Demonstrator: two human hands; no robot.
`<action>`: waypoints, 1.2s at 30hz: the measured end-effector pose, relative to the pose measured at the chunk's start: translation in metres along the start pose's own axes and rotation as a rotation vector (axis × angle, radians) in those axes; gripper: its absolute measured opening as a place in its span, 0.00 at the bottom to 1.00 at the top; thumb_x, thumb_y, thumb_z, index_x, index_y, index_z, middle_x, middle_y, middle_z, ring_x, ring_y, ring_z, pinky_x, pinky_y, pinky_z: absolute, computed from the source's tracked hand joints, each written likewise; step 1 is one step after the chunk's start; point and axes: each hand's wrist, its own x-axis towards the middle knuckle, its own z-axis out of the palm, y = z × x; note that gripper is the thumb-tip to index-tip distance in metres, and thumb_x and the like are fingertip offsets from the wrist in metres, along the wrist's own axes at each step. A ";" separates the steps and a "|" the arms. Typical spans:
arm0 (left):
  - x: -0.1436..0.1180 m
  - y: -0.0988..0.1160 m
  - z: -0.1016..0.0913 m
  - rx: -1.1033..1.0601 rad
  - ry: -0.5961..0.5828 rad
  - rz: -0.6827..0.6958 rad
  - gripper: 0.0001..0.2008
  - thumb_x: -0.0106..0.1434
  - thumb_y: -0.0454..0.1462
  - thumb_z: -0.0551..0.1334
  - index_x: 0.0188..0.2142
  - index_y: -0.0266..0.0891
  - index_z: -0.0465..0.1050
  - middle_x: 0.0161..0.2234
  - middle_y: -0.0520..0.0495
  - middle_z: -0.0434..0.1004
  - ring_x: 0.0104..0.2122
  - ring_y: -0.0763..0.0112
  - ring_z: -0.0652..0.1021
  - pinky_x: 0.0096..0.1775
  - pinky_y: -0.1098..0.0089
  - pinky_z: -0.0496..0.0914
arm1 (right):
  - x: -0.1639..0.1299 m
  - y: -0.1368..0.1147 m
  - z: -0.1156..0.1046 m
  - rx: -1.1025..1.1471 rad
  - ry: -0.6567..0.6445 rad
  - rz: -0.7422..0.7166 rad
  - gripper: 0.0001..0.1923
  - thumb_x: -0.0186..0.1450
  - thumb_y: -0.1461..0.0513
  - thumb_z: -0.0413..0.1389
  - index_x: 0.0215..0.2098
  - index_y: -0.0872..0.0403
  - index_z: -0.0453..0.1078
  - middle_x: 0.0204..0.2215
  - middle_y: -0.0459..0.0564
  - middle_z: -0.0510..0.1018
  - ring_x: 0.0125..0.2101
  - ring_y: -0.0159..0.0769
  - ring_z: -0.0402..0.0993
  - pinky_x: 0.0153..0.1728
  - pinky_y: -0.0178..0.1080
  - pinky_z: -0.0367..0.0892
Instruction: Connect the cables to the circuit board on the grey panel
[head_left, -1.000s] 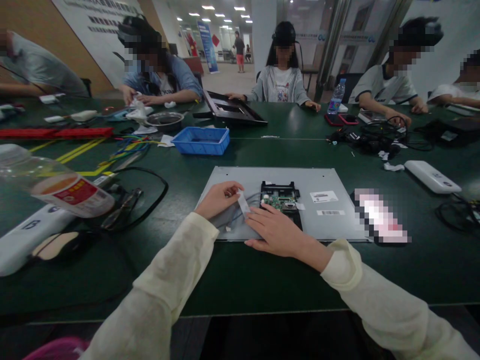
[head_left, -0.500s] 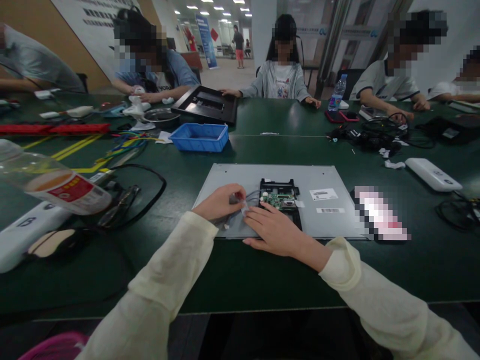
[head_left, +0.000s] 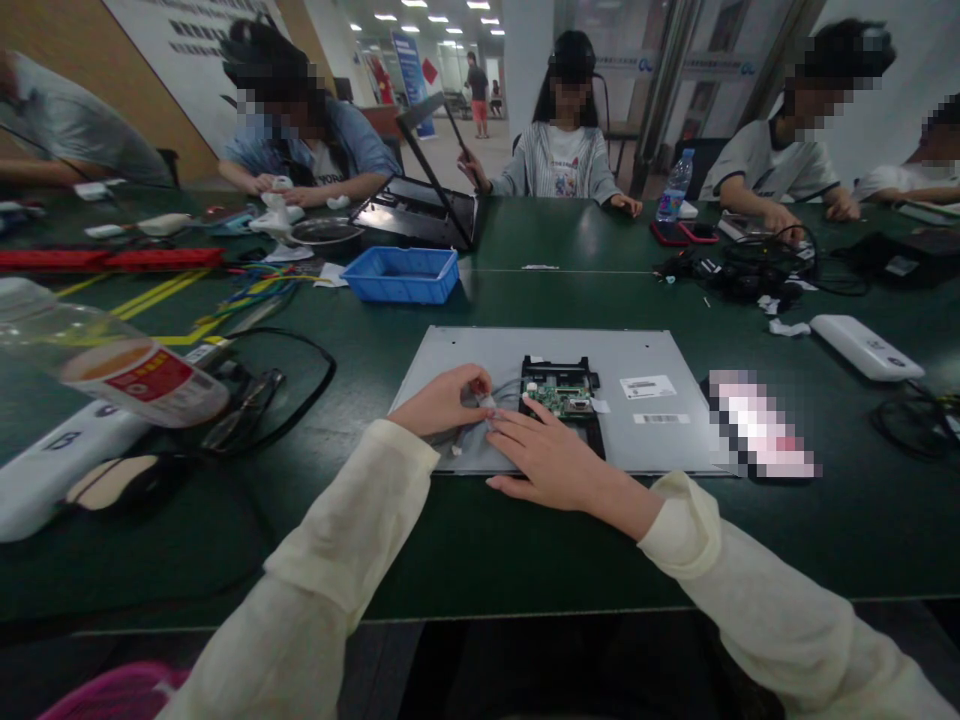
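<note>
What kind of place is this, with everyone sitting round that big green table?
Probably an electronics assembly or repair workroom. The person's hands rest on a grey metal panel that carries a green circuit board, loose cables lie about, and a blue parts tray stands nearby.

Our left hand (head_left: 442, 400) pinches a small white tape piece (head_left: 487, 402) on the grey panel (head_left: 645, 350). Our right hand (head_left: 551, 455) lies flat just beside it, fingertips touching the wires (head_left: 504, 390) left of the circuit board (head_left: 561, 393).

Rows of white ceiling lights (head_left: 420, 10) are lighting the room evenly but dimly. The dark green table (head_left: 525, 540) is giving off soft glare near its far side. Edges are bending from wide-angle distortion, and the clear plastic bottle (head_left: 112, 365) at left is looking blurred.
</note>
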 end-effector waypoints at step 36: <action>0.000 -0.009 -0.008 0.084 -0.070 0.045 0.16 0.54 0.44 0.62 0.40 0.40 0.71 0.40 0.48 0.73 0.39 0.66 0.73 0.42 0.67 0.67 | -0.004 -0.003 -0.003 0.014 0.015 -0.045 0.16 0.70 0.57 0.45 0.44 0.58 0.69 0.46 0.57 0.75 0.51 0.41 0.68 0.59 0.47 0.53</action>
